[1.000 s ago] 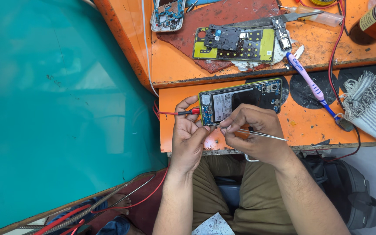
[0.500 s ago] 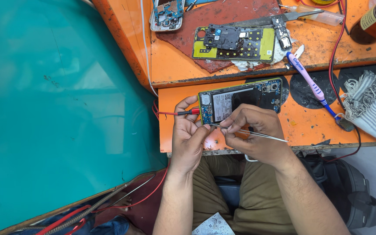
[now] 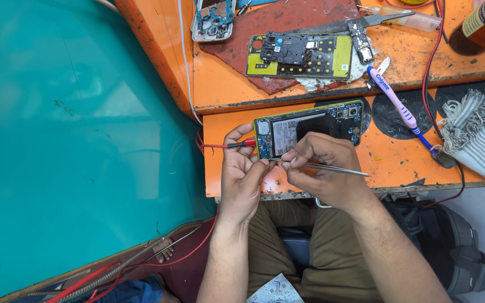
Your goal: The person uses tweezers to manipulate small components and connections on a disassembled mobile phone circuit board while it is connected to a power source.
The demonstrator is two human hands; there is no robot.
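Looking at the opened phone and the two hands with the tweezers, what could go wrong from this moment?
1. The right hand holds metal tweezers at the lower edge of the opened phone, so a slip could scratch the exposed board.
2. The left hand works right at the tweezer tip; a small part, if one is there, might drop off the near edge of the orange bench.
3. The red probe lies against the phone and could be nudged.

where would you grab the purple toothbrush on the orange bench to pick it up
Grip the purple toothbrush at mid-handle, coming from above with fingers across its width. It lies flat and diagonal on the orange bench, and its middle is bare, while the lower end meets the red wire and striped cloth.
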